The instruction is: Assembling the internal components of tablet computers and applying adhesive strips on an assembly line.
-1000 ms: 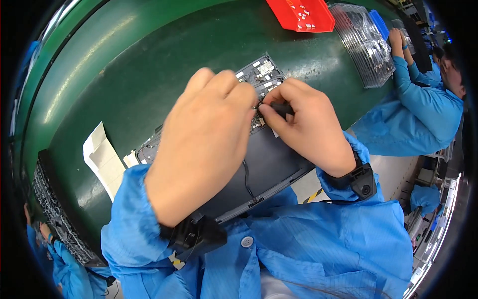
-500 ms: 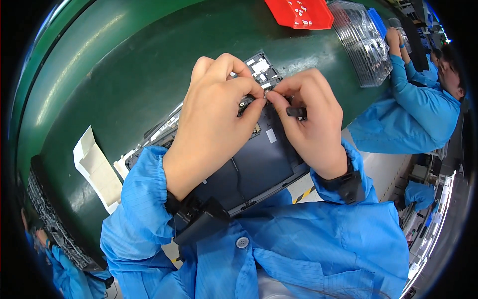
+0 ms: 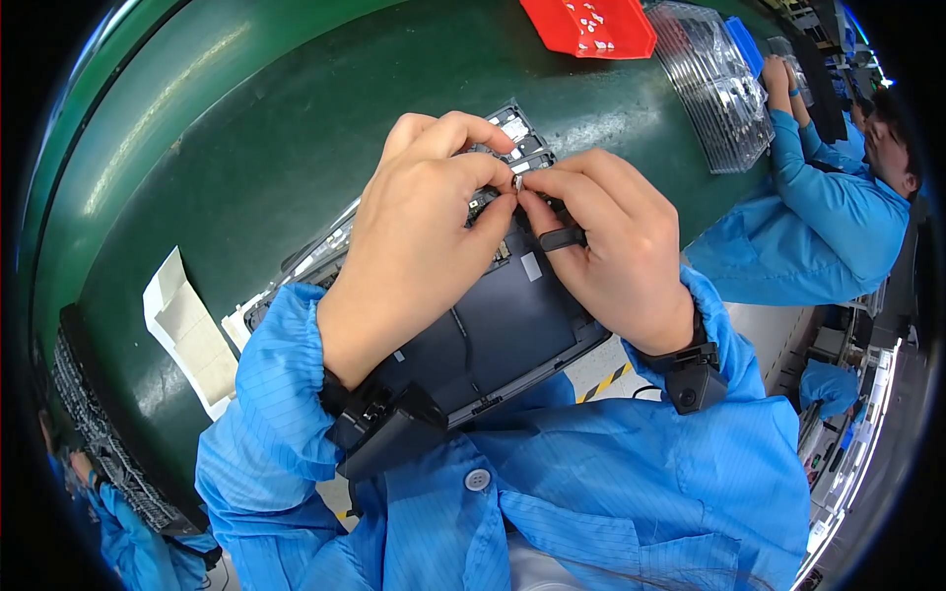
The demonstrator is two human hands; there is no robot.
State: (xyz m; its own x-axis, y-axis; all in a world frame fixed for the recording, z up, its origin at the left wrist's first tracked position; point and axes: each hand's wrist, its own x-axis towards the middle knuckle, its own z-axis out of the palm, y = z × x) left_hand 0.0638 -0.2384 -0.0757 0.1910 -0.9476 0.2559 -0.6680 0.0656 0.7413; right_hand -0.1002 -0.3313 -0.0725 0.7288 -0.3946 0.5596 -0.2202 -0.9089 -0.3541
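Note:
Both my hands meet over an opened dark device casing (image 3: 493, 325), which has circuit boards along its far side. A tiny silvery-white piece (image 3: 518, 183) sits between my fingertips; its kind is too small to make out. My left hand (image 3: 424, 202) is closed in a pinch at the piece's left side. My right hand (image 3: 621, 236) pinches from the right with thumb and forefinger. A short black thing (image 3: 562, 237) lies across the fingers of my right hand; I cannot tell whether it is a tool or a band. My fingers partly hide the boards.
A red bin (image 3: 591, 34) with small white pieces stands at the far right, beside stacked clear trays (image 3: 709, 89). Folded white paper (image 3: 192, 325) lies left on the green table (image 3: 246, 187). A black rack (image 3: 108, 424) stands lower left. A co-worker in blue (image 3: 828, 207) sits right.
My right hand has turned, its back now more upward and its fingers straighter, with the fingertips slightly further left. The silvery-white piece shows more clearly. My left hand has hardly moved.

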